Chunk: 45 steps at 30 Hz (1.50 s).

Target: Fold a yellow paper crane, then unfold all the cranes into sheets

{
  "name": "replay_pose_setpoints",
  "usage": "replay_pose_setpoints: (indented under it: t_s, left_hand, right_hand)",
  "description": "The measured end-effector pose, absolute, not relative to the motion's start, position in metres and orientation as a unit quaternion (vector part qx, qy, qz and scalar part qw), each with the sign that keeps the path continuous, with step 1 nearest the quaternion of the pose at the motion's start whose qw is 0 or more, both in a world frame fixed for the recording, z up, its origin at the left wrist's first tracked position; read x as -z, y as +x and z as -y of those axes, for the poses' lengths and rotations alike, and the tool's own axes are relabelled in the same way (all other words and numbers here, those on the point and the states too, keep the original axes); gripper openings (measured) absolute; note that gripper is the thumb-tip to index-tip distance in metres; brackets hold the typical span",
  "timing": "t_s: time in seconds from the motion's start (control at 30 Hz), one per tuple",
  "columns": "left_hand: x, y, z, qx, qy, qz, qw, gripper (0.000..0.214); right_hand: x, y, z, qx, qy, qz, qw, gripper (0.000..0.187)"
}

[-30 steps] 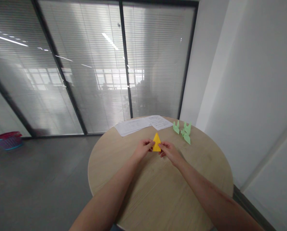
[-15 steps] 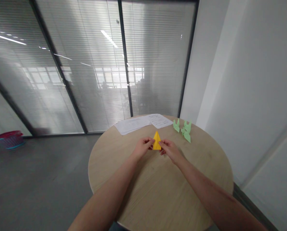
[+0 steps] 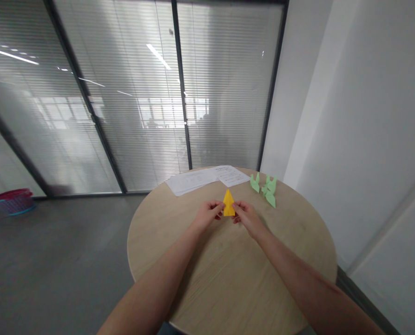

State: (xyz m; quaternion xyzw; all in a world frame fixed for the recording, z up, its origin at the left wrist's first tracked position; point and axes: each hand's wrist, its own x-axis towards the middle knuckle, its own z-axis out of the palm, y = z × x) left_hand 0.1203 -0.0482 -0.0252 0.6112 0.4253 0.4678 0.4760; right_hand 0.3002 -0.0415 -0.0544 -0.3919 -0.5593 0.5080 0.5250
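A folded yellow paper [image 3: 228, 203], pointed at the top, is held upright over the round wooden table [image 3: 235, 279]. My left hand [image 3: 208, 215] pinches its lower left edge. My right hand [image 3: 247, 217] pinches its lower right edge. Both hands are closed on the paper, thumbs towards each other. The paper's base is partly hidden by my fingers.
Several green folded paper shapes [image 3: 266, 188] lie at the table's far right. White printed sheets [image 3: 203, 179] lie at the far edge. Glass partitions with blinds [image 3: 141, 93] stand behind, a white wall [image 3: 367, 116] to the right, and a red basket [image 3: 8, 201] on the floor at left.
The yellow paper looks narrower now, its sides drawn in between my fingers. My hands have stayed in nearly the same place.
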Motion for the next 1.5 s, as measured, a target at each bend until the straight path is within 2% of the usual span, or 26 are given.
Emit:
replay_pose_setpoints:
  t_s: [0.13, 0.27, 0.37, 0.5, 0.73, 0.93, 1.03, 1.27, 1.5]
  left_hand:
    - [0.0269, 0.1198, 0.0477, -0.447, 0.625, -0.421, 0.482, 0.052]
    - [0.0256, 0.1204, 0.0498, -0.422, 0.648, -0.407, 0.486, 0.049]
    - [0.0247, 0.1205, 0.0499, -0.420, 0.649, -0.410, 0.484, 0.047]
    - [0.0255, 0.1195, 0.0480, -0.431, 0.641, -0.414, 0.482, 0.046]
    - [0.0270, 0.1195, 0.0480, -0.445, 0.633, -0.411, 0.483, 0.046]
    - [0.0235, 0.1197, 0.0506, -0.444, 0.645, -0.391, 0.483, 0.046]
    - [0.0238, 0.1207, 0.0503, -0.449, 0.665, -0.395, 0.447, 0.042]
    - [0.0235, 0.1224, 0.0502, -0.456, 0.722, -0.431, 0.292, 0.028]
    - [0.0227, 0.1233, 0.0526, -0.444, 0.745, -0.433, 0.246, 0.024]
  right_hand:
    - [0.0543, 0.3004, 0.0407, -0.523, -0.384, 0.541, 0.535, 0.039]
    - [0.0566, 0.3010, 0.0388, -0.527, -0.381, 0.523, 0.551, 0.049]
    - [0.0598, 0.3010, 0.0373, -0.507, -0.389, 0.529, 0.558, 0.040]
    - [0.0613, 0.3002, 0.0377, -0.484, -0.385, 0.583, 0.526, 0.030]
    - [0.0583, 0.3000, 0.0398, -0.474, -0.396, 0.601, 0.508, 0.032]
    - [0.0572, 0.3002, 0.0407, -0.489, -0.395, 0.588, 0.509, 0.042]
    - [0.0568, 0.3001, 0.0415, -0.491, -0.390, 0.590, 0.510, 0.043]
    - [0.0587, 0.2985, 0.0424, -0.512, -0.373, 0.594, 0.495, 0.036]
    - [0.0624, 0.2975, 0.0390, -0.513, -0.382, 0.584, 0.499, 0.035]
